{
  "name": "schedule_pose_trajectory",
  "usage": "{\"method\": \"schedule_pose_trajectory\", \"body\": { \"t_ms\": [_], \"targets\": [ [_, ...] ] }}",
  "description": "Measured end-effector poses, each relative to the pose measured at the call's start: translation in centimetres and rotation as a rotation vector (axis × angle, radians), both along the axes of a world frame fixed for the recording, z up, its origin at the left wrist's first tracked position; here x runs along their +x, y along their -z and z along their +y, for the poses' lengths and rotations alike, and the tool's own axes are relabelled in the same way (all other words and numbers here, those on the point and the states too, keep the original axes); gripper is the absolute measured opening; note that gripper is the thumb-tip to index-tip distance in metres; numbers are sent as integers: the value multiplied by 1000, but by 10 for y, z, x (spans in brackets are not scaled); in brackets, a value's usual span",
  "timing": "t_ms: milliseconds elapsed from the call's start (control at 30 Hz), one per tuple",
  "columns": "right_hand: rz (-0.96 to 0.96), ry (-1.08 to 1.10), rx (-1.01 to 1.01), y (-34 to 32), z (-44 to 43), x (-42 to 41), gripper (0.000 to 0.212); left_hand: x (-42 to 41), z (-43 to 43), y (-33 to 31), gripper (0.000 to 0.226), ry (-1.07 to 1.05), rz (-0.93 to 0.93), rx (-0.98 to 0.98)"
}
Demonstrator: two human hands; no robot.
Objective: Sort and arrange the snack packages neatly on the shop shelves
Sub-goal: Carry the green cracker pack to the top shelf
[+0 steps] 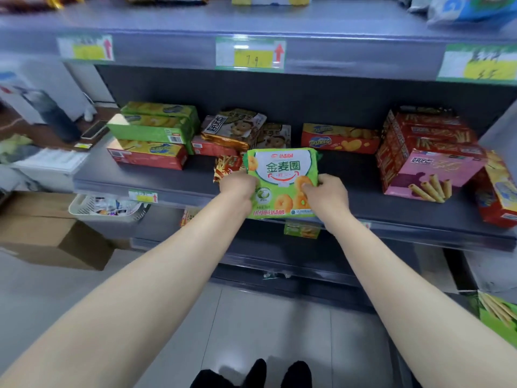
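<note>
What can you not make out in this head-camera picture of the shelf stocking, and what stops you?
All in the head view:
1. Hidden: most of the red snack packet, behind the green biscuit bag and the left hand.
2. Cut off: the top-shelf packages, by the upper edge.
3. Blurred: the figures on the left price tag.
4. Cut off: the green box at lower right, by the right edge.

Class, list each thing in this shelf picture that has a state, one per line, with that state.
green snack bag: upright, held at both sides
left grip: holds the bag's left edge
right grip: holds the bag's right edge
pink box: lying face up at the shelf front
green boxes: stacked, askew
</note>
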State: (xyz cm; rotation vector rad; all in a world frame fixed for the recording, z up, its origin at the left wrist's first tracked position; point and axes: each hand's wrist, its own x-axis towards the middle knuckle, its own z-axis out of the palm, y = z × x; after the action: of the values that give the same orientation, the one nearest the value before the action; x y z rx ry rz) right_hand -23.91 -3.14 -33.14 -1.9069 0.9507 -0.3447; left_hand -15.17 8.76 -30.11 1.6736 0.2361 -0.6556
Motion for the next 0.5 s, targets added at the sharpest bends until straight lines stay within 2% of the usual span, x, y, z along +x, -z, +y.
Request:
{"method": "schedule_pose_trajectory", "body": {
  "t_ms": [100,167,500],
  "targets": [
    [-64,-7,-16,-10,29,1,15,4,29,-7,22,-13,-1,-88],
    [-95,-15,-29,-21,54,5,14,13,55,-10,29,-39,-17,-98],
    [-167,-85,-122,-67,201,28,16,49,200,-41,25,-107,-86,-176]
  ]
}}
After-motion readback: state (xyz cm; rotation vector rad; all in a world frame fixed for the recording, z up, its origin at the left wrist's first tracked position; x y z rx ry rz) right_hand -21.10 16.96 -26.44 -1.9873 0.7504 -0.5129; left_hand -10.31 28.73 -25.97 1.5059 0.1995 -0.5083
